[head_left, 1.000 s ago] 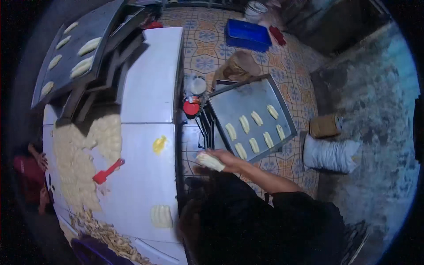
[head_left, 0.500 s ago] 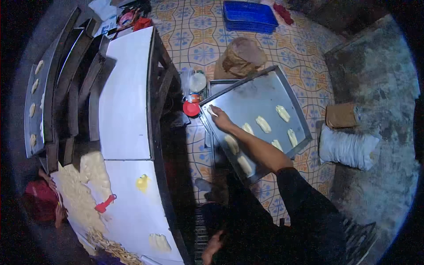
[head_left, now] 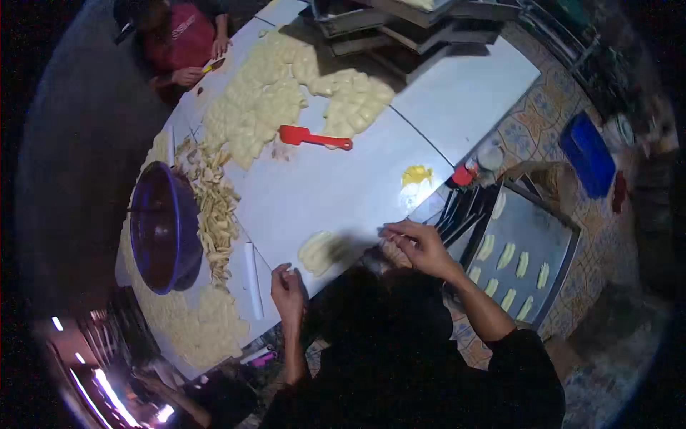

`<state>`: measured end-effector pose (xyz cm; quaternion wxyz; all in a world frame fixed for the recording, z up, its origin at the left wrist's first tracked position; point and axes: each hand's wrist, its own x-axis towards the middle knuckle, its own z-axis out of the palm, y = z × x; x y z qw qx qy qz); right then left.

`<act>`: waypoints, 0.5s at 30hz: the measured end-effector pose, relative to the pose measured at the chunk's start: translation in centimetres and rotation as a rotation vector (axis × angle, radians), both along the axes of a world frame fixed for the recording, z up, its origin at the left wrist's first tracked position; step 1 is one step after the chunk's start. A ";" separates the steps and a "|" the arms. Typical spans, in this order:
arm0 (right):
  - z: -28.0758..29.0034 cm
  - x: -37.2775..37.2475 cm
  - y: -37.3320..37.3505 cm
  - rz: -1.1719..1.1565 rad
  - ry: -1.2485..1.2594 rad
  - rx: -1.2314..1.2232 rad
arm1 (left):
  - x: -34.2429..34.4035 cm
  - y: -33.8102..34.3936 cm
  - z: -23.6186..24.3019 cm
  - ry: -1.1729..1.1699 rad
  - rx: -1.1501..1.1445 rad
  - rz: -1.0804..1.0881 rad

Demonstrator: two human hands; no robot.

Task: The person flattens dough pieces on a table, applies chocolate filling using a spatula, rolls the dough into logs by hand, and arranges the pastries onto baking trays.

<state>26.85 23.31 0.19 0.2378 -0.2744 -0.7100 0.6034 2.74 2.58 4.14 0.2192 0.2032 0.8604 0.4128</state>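
Both my hands are at the near edge of the white tabletop (head_left: 343, 193). My left hand (head_left: 288, 292) is beside a pale piece of dough (head_left: 314, 254), its fingers loosely bent and apart, with nothing visible in them. To the right of the dough, my right hand (head_left: 423, 249) hovers by the table edge, thumb and fingers spread and no object showing between them. A dark blur covers the dough's right side. At my right, a metal tray (head_left: 539, 223) carries several long, shaped dough pieces (head_left: 507, 255).
A red spatula (head_left: 314, 137) lies below spread dough pieces (head_left: 257, 100). Yellow fat (head_left: 416, 174) smears the right edge. A purple basin (head_left: 193, 236), pale strips (head_left: 218, 229) and a white rod (head_left: 254, 280) are left. Metal trays (head_left: 421, 53) stand far back. A co-worker (head_left: 182, 39) works far left.
My view has turned left from the tray to the table. My right hand has left the tray and is now over the table edge; my left hand has come up beside the dough.
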 end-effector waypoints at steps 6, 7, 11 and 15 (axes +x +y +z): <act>-1.4 -14.5 -2.2 0.408 -0.105 0.400 | -4.5 -1.4 -5.8 0.074 -0.066 -0.218; -1.8 -15.5 -1.9 0.421 -0.115 0.415 | -5.1 -0.9 -5.9 0.074 -0.144 -0.285; -1.4 -18.4 -0.2 0.657 -0.251 0.453 | -7.5 -0.4 -8.1 0.104 -0.068 -0.376; 2.9 -20.5 2.7 0.770 -0.371 0.280 | -10.5 1.2 -5.7 -0.122 -0.101 -0.356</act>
